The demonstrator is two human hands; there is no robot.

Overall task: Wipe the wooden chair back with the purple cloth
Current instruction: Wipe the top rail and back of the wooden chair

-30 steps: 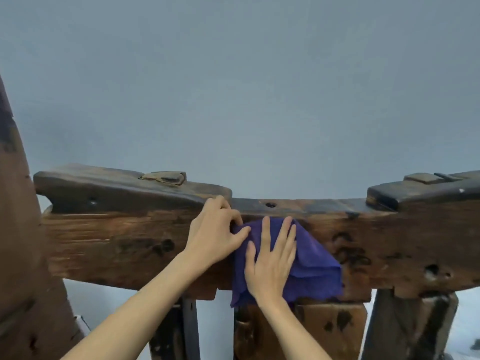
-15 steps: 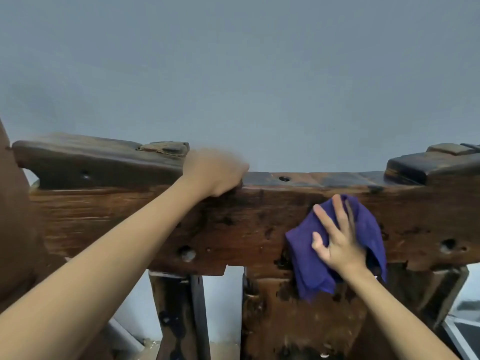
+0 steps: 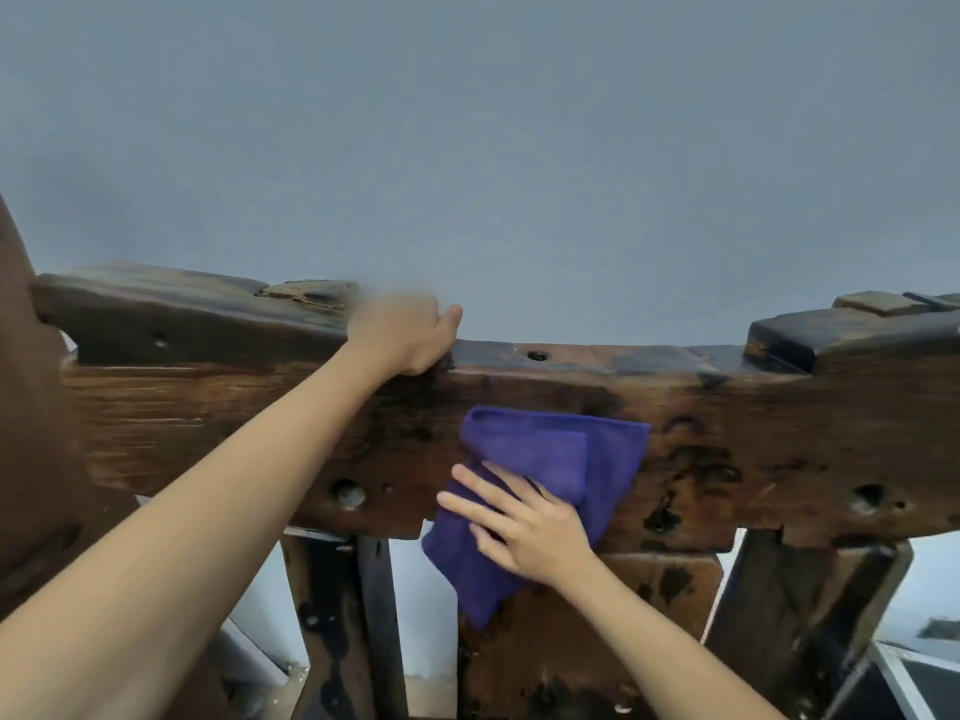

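The dark, weathered wooden chair back [image 3: 779,439] runs as a thick horizontal rail across the view. A folded purple cloth [image 3: 561,454] lies flat against the rail's front face near its middle and hangs below the lower edge. My right hand [image 3: 524,527] presses on the cloth's lower part with fingers spread and pointing up-left. My left hand [image 3: 405,335] is curled over the rail's top edge, left of the cloth, gripping the wood.
A plain grey-blue wall fills the space behind the chair. Raised dark blocks sit on the rail's top at left [image 3: 171,314] and right [image 3: 852,330]. Vertical slats [image 3: 337,626] drop below the rail with gaps between. A brown wooden upright [image 3: 26,433] stands at far left.
My right hand slid the cloth right along the rail, then back left and lower. My left hand left the cloth's edge and went up to the rail's top.
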